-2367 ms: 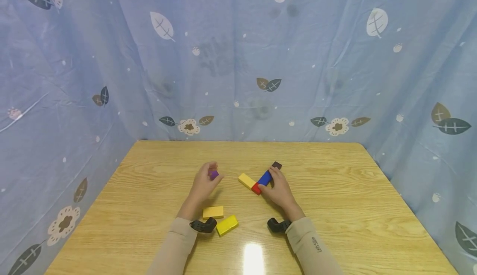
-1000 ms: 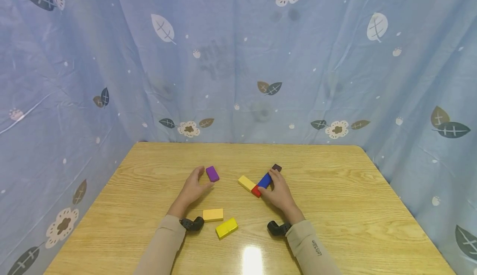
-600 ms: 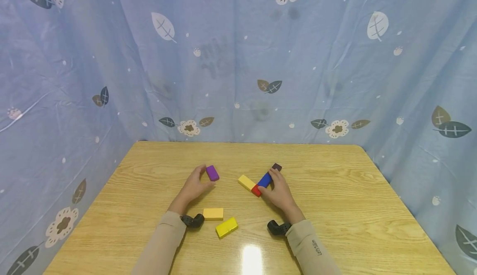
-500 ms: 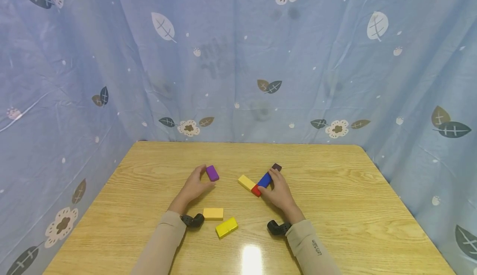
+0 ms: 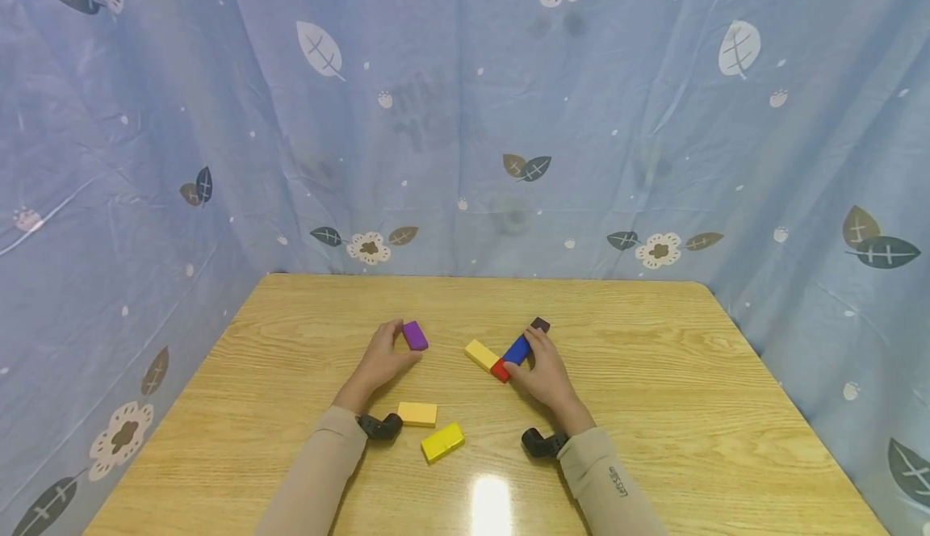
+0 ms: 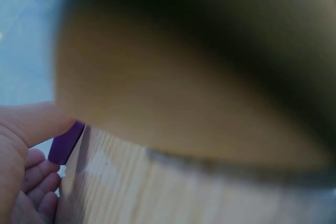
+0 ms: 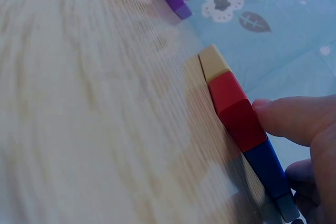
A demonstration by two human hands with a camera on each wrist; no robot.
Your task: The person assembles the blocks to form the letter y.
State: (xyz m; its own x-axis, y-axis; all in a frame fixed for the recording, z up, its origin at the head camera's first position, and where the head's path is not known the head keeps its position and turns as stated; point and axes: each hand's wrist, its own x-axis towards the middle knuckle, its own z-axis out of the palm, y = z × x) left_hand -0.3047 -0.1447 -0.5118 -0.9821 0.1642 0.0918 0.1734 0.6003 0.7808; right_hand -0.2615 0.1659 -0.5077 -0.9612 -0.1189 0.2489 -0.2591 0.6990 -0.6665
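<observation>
In the head view my left hand (image 5: 379,356) lies by a purple block (image 5: 415,336) on the tabletop, thumb and forefinger spread apart at its near and far ends. In the left wrist view the thumb partly covers that purple block (image 6: 66,142). My right hand (image 5: 546,370) rests against a V of blocks: a pale yellow block (image 5: 481,355), a red block (image 5: 500,370), a blue block (image 5: 517,350) and a dark block (image 5: 540,324). In the right wrist view, the thumb touches the red block (image 7: 236,109), while the fingers lie along the blue block (image 7: 266,166).
An orange-yellow block (image 5: 417,414) and a bright yellow block (image 5: 442,442) lie near my left wrist. The wooden table (image 5: 697,407) ends at a blue patterned curtain (image 5: 436,116) behind. A large blurred shape fills much of the left wrist view.
My left hand held the purple block at first, then set it down on the table and loosened around it. Since then it has barely shifted. The right hand stays at the row.
</observation>
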